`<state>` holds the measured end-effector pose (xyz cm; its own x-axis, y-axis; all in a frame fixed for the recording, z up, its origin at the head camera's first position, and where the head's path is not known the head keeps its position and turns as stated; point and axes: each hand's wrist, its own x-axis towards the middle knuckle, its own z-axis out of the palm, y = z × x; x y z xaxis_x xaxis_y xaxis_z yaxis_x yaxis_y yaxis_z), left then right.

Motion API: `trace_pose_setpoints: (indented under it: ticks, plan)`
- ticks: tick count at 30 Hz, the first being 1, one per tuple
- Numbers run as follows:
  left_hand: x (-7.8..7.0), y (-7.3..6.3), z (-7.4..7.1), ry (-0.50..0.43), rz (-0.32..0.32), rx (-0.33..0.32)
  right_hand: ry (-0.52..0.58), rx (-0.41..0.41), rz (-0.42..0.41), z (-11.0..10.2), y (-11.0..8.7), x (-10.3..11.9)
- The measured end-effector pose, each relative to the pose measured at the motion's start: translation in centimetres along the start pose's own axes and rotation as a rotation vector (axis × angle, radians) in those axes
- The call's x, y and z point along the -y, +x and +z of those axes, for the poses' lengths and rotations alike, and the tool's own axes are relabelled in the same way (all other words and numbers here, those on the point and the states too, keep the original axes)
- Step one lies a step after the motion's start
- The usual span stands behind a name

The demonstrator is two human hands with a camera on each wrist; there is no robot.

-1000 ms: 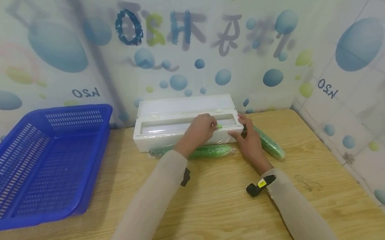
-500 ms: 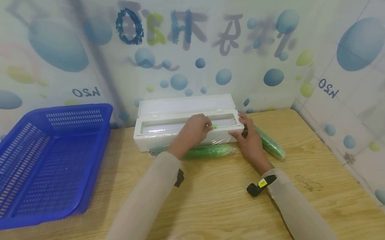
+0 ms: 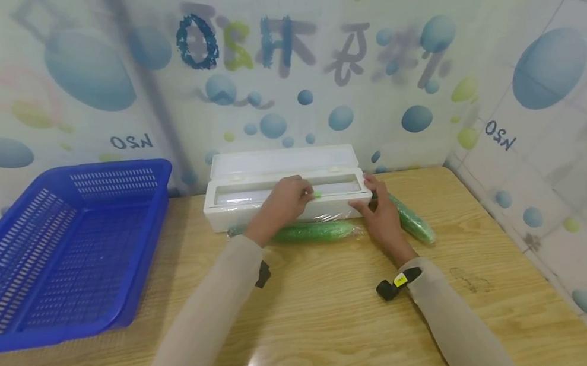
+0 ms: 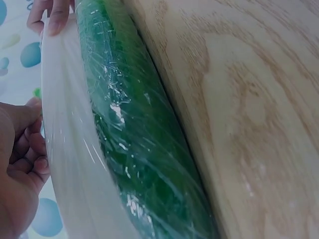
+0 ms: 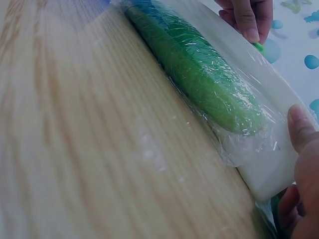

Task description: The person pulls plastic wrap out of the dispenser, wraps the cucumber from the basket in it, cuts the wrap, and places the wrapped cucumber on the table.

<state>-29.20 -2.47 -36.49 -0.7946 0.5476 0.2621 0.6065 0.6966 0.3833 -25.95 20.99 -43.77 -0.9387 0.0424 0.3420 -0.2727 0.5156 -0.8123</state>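
Observation:
A white cling film dispenser (image 3: 222, 217) stands by the wall with its lid (image 3: 283, 160) raised. My left hand (image 3: 286, 200) pinches the small green cutter slider (image 3: 317, 195) on its front edge. Holding the dispenser's right end is my right hand (image 3: 381, 214), thumb on the front as the right wrist view shows. Along the dispenser's front lies a cucumber (image 3: 315, 231) wrapped in clear film (image 5: 234, 149), which reaches up onto the dispenser. My left forearm hides part of this cucumber in the head view. A second cucumber (image 3: 410, 221), also film-wrapped, lies just right of my right hand.
A blue perforated basket (image 3: 141, 270) stands on the left of the wooden table (image 3: 341, 333). Patterned walls (image 3: 299, 134) rise behind the table and along its right side.
My left hand has slid left along the dispenser's front edge, with the green slider between its fingers. The right hand, dispenser and both cucumbers have stayed in place.

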Motion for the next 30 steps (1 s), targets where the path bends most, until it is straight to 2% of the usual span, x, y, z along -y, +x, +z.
trace_pose_setpoints:
  ticks: [10,30]
  plan:
    - [0.6,-1.0,-0.6,0.003,-0.048,-0.006,-0.011,-0.007,-0.015,0.1,-0.1,0.0]
    - [2.0,-2.3,-1.6,-0.012,-0.022,-0.034,-0.028,0.002,0.022,0.0,-0.1,0.0]
